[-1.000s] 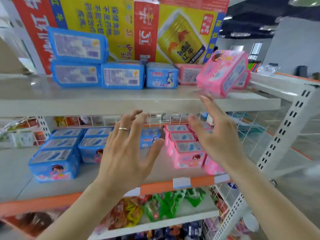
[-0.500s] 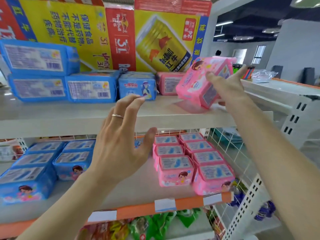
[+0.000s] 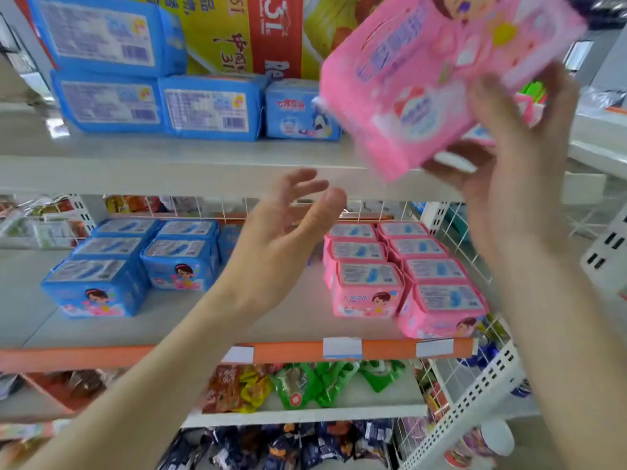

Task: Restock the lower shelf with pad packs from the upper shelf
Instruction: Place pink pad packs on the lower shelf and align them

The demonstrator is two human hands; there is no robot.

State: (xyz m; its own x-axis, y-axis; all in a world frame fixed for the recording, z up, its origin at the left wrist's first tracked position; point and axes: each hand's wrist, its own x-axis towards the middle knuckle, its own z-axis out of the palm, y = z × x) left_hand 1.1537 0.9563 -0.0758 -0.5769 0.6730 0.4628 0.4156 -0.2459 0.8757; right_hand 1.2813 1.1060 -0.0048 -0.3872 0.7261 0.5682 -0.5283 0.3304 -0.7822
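My right hand (image 3: 509, 157) grips a pink pad pack (image 3: 424, 72), tilted and lifted clear of the upper shelf (image 3: 169, 164), in front of its right end. My left hand (image 3: 281, 239) hovers open below the upper shelf's edge, palm turned toward the pack, not touching it. Blue pad packs (image 3: 135, 89) lie stacked on the upper shelf at the left. On the lower shelf (image 3: 288, 320), blue packs (image 3: 132, 262) stand at the left and two rows of pink packs (image 3: 400, 276) at the right, with bare shelf between them.
A yellow and red carton (image 3: 258, 32) stands behind the upper packs. Snack bags (image 3: 305, 385) fill the shelves below the orange price rail (image 3: 288, 351). A white perforated upright (image 3: 475, 401) and wire mesh (image 3: 468, 245) bound the right side.
My right hand has taken hold of the pink pack and pulled it off the upper shelf toward me. My left hand turned palm-up and stayed below the shelf edge.
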